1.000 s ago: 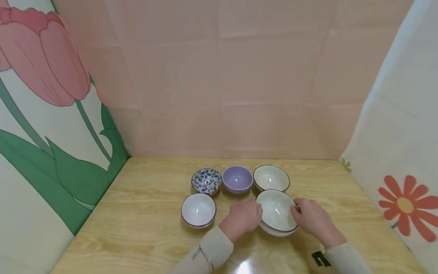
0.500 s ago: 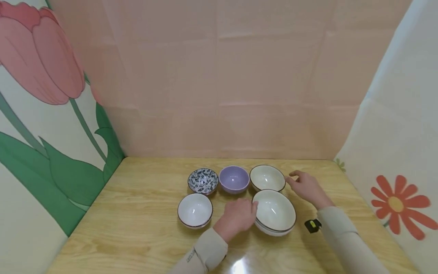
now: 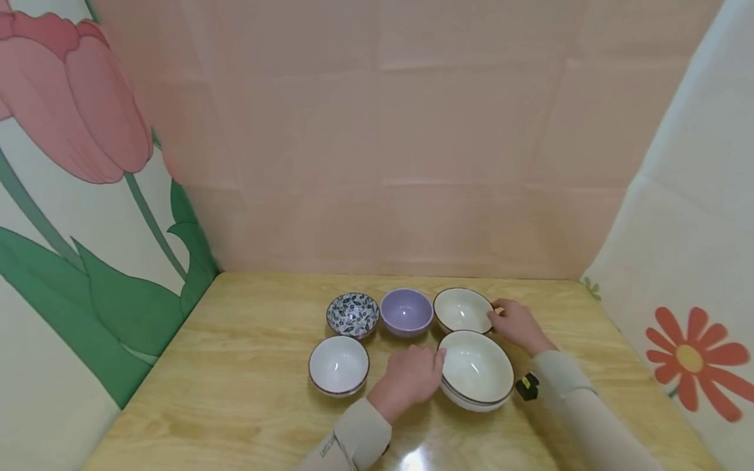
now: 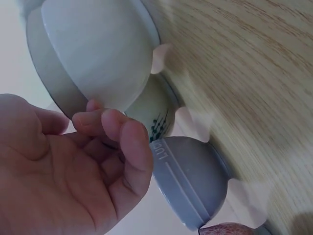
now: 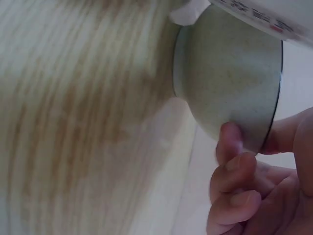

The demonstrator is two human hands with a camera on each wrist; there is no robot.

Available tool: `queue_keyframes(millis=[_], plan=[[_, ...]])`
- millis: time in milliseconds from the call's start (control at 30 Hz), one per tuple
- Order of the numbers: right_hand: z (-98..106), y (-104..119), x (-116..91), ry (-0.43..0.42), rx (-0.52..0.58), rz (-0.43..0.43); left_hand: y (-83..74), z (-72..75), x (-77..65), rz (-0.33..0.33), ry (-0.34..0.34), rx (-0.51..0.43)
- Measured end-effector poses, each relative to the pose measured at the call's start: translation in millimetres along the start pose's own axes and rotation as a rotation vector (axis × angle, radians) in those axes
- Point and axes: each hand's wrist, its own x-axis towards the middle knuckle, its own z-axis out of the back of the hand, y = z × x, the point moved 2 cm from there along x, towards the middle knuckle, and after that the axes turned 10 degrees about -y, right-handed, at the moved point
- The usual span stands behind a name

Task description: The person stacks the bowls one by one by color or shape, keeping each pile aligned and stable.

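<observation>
Two nested bowls stand at the front right of the group: a cream bowl (image 3: 476, 364) with a dark rim sits inside a white bowl (image 3: 474, 404). At their left side my left hand (image 3: 412, 373) pinches the cream bowl's rim between thumb and curled fingers; the left wrist view shows that rim rising above the white bowl. Behind them stands another cream bowl (image 3: 462, 309) with a dark rim. My right hand (image 3: 518, 325) holds its right rim, thumb inside and fingertips against the outer wall (image 5: 230, 83).
A purple bowl (image 3: 406, 313) stands left of the back cream bowl. Beyond it is a blue-and-white patterned bowl (image 3: 353, 314), with a white bowl with a dark rim (image 3: 338, 364) in front. All rest on the wooden table (image 3: 247, 366), backed by a pink cloth (image 3: 377, 163).
My right hand has let go of the nested bowls' right rim, moved back and taken hold of the back cream bowl. My left hand has stayed at the nested bowls.
</observation>
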Motion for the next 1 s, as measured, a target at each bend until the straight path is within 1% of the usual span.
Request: queue_keyframes(millis=[167, 267, 300, 400, 533, 700, 867, 1000], plan=[[-8, -5, 2, -0.024, -0.088, 0.006, 1.4, 2.3, -1.0, 0.044, -0.013, -0.051], [-12, -9, 3, -0.035, -0.114, 0.004, 1.0, 1.9, -1.1, 0.076, -0.007, -0.119], [-13, -9, 3, -0.035, -0.113, 0.002, 0.5, 1.4, -1.1, 0.08, -0.005, -0.138], [-14, -10, 2, -0.041, -0.095, -0.006, -2.0, -0.4, -0.3, 0.058, 0.005, -0.169], [-16, -8, 4, -0.067, -0.058, 0.0, -5.3, -0.6, 0.8, 0.028, -0.006, -0.145], [-17, -6, 6, -0.07, -0.024, -0.004, -7.2, -0.5, 1.0, 0.037, -0.006, -0.131], [-15, -8, 3, -0.059, -0.01, -0.025, -10.8, -1.9, 1.3, 0.067, -0.012, -0.202], [-13, -8, 2, -0.065, -0.008, -0.004, -12.4, -1.8, 1.5, 0.084, -0.014, -0.214]])
